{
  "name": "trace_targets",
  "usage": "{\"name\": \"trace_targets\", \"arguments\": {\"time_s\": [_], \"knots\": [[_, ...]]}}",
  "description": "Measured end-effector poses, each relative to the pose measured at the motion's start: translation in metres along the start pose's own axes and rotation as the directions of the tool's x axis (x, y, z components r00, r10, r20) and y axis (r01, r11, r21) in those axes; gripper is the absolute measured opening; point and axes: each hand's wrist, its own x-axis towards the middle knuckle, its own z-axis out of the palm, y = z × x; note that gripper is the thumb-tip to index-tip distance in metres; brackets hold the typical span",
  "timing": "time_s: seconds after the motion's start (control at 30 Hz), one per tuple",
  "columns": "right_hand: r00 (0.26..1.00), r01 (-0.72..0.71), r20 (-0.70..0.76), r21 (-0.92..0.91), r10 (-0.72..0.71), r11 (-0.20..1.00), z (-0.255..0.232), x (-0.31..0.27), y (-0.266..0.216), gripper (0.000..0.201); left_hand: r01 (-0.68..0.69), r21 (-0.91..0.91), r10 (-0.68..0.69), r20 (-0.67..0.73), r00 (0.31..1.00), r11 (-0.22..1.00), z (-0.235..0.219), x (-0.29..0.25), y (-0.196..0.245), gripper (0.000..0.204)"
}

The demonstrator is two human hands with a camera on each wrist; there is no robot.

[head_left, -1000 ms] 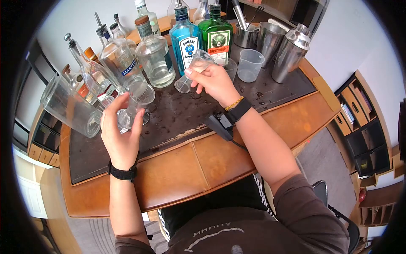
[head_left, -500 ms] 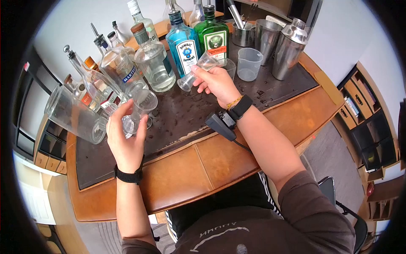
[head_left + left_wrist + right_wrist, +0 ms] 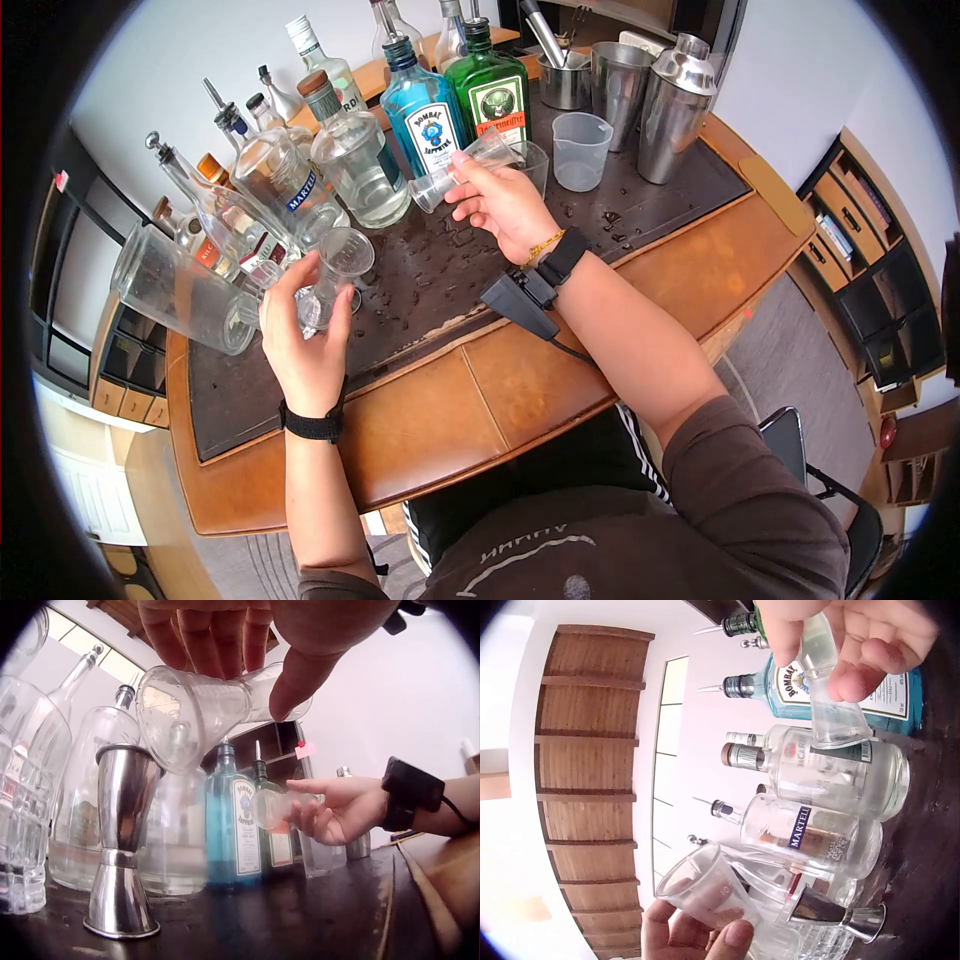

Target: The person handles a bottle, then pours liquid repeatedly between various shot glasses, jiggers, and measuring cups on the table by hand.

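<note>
My left hand (image 3: 303, 345) grips a clear hourglass-shaped jigger (image 3: 348, 252) round its middle, thumb on one side and fingers on the other. In the left wrist view this jigger lies nearly level above the tabletop, its wide mouth toward the bottles. A steel jigger (image 3: 124, 802) stands on the table just below it. My right hand (image 3: 512, 212) pinches a second clear jigger (image 3: 430, 192) at its waist, tilted, in front of a blue Bombay Sapphire bottle (image 3: 425, 105) and a green Jägermeister bottle (image 3: 490, 90). Part of its upper cup overlaps the green bottle's label.
Several clear bottles, one labelled Martell (image 3: 290, 185), line the left and back. A large mixing glass (image 3: 185, 295) is at the far left. To the right stand a plastic measuring cup (image 3: 582, 150), a steel tin (image 3: 620, 95) and a cocktail shaker (image 3: 675, 115). Water drops dot the dark mat (image 3: 640, 215).
In my right hand the jigger has tipped from a steeper slant to a flatter one. My left hand keeps its hold on its jigger. The head view has shifted slightly.
</note>
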Motion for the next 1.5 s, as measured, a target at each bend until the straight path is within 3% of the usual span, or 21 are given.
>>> {"name": "trace_targets", "arguments": {"time_s": [0.33, 0.77, 0.87, 0.97, 1.0, 1.07, 1.13, 1.2, 1.3, 1.5], "knots": [[0.995, -0.090, 0.051, 0.241, 0.080, 0.966, 0.001, 0.001, 0.001, 0.045, 0.045, -0.131, -0.042, 0.028, 0.999, 0.990, 0.008, -0.004, 0.003, 0.053], [0.998, -0.063, 0.035, 0.393, 0.053, 0.918, 0.005, -0.003, -0.004, 0.046, 0.273, -0.349, -0.169, 0.299, 0.939, 0.896, 0.021, -0.010, 0.005, 0.069], [0.997, -0.075, 0.029, 0.243, 0.071, 0.967, 0.007, -0.007, -0.003, 0.042, 0.366, -0.403, -0.221, 0.363, 0.905, 0.839, 0.023, -0.009, 0.005, 0.071], [0.996, -0.005, 0.085, -0.236, 0.026, 0.972, 0.011, -0.011, -0.003, 0.041, 0.437, -0.406, -0.275, 0.398, 0.875, 0.803, 0.024, -0.010, 0.001, 0.071], [0.994, -0.014, 0.098, -0.230, 0.038, 0.973, 0.011, -0.009, 0.003, 0.041, 0.451, -0.413, -0.284, 0.405, 0.869, 0.792, 0.025, -0.010, -0.001, 0.071], [0.975, 0.183, 0.206, -0.504, -0.089, 0.844, 0.007, -0.001, 0.016, 0.042, 0.473, -0.401, -0.310, 0.406, 0.859, 0.784, 0.026, -0.009, -0.002, 0.068], [0.983, 0.159, 0.165, -0.586, -0.076, 0.794, 0.014, -0.009, 0.012, 0.045, 0.446, -0.372, -0.304, 0.382, 0.873, 0.814, 0.028, -0.008, -0.004, 0.068], [0.954, 0.273, 0.182, -0.856, -0.238, 0.439, 0.018, -0.016, 0.009, 0.045, 0.440, -0.366, -0.305, 0.370, 0.878, 0.820, 0.030, -0.007, -0.003, 0.067], [0.963, 0.243, 0.173, -0.889, -0.209, 0.388, 0.022, -0.018, 0.012, 0.043, 0.382, -0.345, -0.269, 0.333, 0.904, 0.858, 0.035, -0.005, -0.003, 0.066], [0.971, 0.211, 0.160, -0.923, -0.179, 0.323, 0.025, -0.021, 0.009, 0.042, 0.401, -0.169, -0.327, 0.345, 0.880, 0.900, 0.042, -0.001, 0.004, 0.070]]}}
